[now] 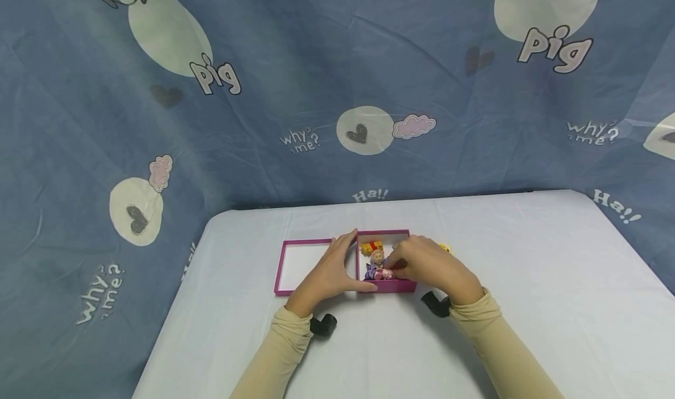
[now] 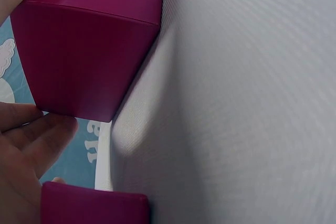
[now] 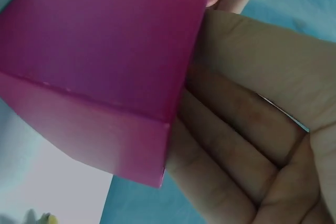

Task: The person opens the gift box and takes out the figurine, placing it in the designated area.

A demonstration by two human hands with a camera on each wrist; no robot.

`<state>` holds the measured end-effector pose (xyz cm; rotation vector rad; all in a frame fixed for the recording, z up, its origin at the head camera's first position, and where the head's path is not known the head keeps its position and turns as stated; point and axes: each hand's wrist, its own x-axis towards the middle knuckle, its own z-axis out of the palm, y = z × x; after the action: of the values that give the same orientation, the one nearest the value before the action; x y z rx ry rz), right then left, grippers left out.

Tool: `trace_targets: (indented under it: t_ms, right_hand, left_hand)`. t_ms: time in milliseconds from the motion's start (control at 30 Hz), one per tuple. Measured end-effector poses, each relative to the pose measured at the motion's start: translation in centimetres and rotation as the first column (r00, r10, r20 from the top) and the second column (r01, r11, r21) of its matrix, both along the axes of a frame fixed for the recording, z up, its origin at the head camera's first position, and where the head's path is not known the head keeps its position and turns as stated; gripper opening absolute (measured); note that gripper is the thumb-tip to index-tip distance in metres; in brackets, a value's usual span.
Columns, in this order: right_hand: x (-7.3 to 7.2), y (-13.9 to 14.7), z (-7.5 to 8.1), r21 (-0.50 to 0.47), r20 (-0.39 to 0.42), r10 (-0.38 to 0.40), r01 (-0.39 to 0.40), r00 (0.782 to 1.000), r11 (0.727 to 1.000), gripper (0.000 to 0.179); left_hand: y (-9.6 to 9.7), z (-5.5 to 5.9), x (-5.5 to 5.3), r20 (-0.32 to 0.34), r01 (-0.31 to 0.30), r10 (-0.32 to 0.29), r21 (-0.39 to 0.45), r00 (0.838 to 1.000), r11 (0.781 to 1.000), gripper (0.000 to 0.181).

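Observation:
A magenta box (image 1: 390, 286) with a white inside stands open on the table and holds several small figurines. My left hand (image 1: 328, 273) grips its left end, thumb at the front wall and fingertips at the back; the left wrist view shows fingers (image 2: 50, 135) touching the far edge. My right hand (image 1: 428, 264) reaches over the right side, its fingertips pinching a pink-and-purple figurine (image 1: 381, 273) low in the box. Beside that lie a light-haired figurine (image 1: 377, 257) and a yellow bear figurine (image 1: 372, 247) in red. The box wall hides the right fingertips in the right wrist view.
The box's magenta-rimmed white lid (image 1: 280, 270) lies left of the box, partly behind my left hand. A small yellow object (image 1: 445, 248) shows behind my right hand. White cloth covers the table (image 1: 554, 282); a blue printed curtain (image 1: 295, 82) hangs behind it.

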<state>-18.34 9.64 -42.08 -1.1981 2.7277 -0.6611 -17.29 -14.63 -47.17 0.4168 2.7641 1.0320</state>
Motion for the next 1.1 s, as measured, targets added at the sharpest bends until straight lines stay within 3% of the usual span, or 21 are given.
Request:
trace_targets:
  t_ms: [267, 467, 600, 733, 1100]
  right_hand:
    - [-0.2, 0.7, 0.4, -0.064, 0.104, -0.064, 0.071, 0.993, 0.995, 0.007]
    - [-0.3, 1.6, 0.8, -0.157, 0.207, -0.159, 0.193, 0.965, 0.969, 0.008]
    - [-0.3, 2.3, 1.3, -0.218, 0.327, -0.255, 0.335, 0.91, 0.917, 0.012]
    - [-0.6, 3.0, 1.8, -0.21, 0.415, -0.336, 0.448, 0.846, 0.869, 0.019]
    - [-1.5, 6.3, 2.7, -0.158, 0.528, -0.423, 0.574, 0.737, 0.803, 0.029]
  left_hand:
    - [0.1, 0.1, 0.1, 0.013, -0.009, 0.009, -0.003, 1.0, 1.0, 0.132]
    - [0.0, 0.0, 0.1, 0.023, -0.013, 0.013, -0.002, 1.0, 1.0, 0.134]
    - [0.1, -0.1, 0.0, 0.024, -0.014, 0.014, -0.003, 1.0, 1.0, 0.134]
    - [0.1, -0.2, 0.0, 0.027, -0.012, 0.012, -0.006, 1.0, 1.0, 0.135]
    - [0.1, -0.1, 0.0, 0.027, -0.021, 0.021, 0.001, 0.999, 1.0, 0.134]
